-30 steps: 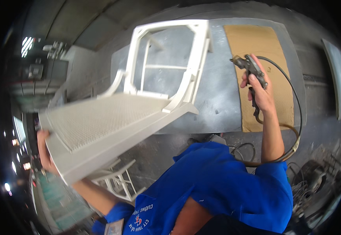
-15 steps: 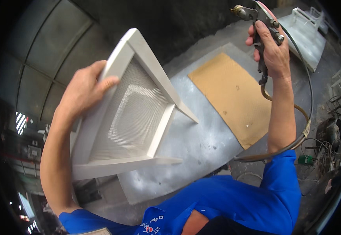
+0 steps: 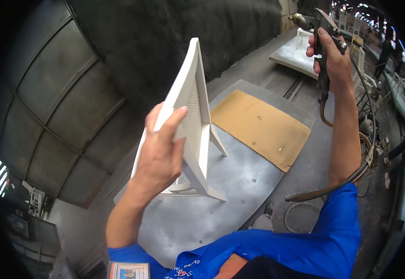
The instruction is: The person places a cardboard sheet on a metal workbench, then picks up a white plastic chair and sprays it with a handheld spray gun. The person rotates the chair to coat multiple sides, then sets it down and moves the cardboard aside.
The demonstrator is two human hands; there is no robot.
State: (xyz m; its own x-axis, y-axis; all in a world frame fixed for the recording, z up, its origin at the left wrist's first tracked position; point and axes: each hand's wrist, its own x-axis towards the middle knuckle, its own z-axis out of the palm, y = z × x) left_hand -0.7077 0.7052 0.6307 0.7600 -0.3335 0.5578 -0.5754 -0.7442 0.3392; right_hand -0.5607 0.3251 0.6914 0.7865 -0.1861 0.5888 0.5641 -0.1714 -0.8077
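A white chair frame (image 3: pixel 184 76) with a woven mesh panel stands at left centre, seen nearly edge-on, its legs down on a grey metal-looking board (image 3: pixel 225 190). My left hand (image 3: pixel 158 151) is closed around the edge of its upright back frame. In my right hand (image 3: pixel 337 65), raised at the upper right, is a spray gun (image 3: pixel 322 76) with its nozzle pointing left. My fingers wrap its dark handle, and a hose (image 3: pixel 325 116) runs down from it past my forearm. No spray can be made out near the nozzle.
A flat cardboard sheet (image 3: pixel 263 130) lies on the board, right of the chair. Another board (image 3: pixel 286 51) with white furniture stands beyond. Metal wall panels (image 3: pixel 49 93) rise at left. A round hoop (image 3: pixel 300 217) lies on the floor near my right elbow. A person (image 3: pixel 385 56) is at far right.
The chair has turned from showing its mesh panel broadly to nearly edge-on, and now stands more upright. My left hand has moved right and down with it. The spray gun stays raised.
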